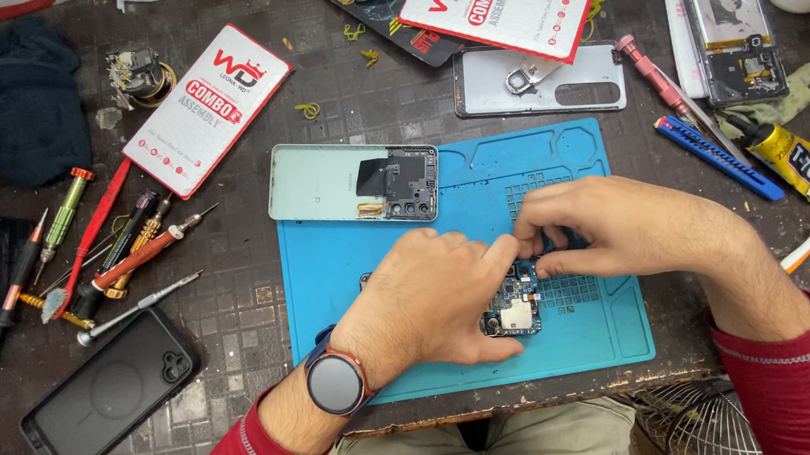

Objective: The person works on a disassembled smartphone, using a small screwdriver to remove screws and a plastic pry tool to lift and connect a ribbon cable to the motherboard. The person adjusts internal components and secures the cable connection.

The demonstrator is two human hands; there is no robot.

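So both hands are working over the blue repair mat (427, 255), which is lying on the dark worktop (234, 303). An opened phone (512, 311) with its circuit board showing is sitting on the mat's lower middle, and it's mostly hiding under the hands. The left hand (427, 300), the one wearing a round watch (337, 382), is lying across the phone's left part, thumb pressing along its lower edge, fingers curling over the top. You can't really make out how tight that grip is since the palm is covering most of it. The right hand (623, 226) is coming in from the mat's right side, and its grip is pressed together, fingertips pinching something tiny right at the phone's upper edge. What exactly is between them is too small to tell. The two hands are touching just above the board.

At the mat's top left corner a pale green back cover (321, 181) is lying inside up. Left of the mat, a bunch of screwdrivers (121, 260) are lying scattered, and a black phone case (109, 394) is sitting below them. Off the mat's right side, a yellow glue tube (792, 156) is lying beside a blue cutter (718, 158).
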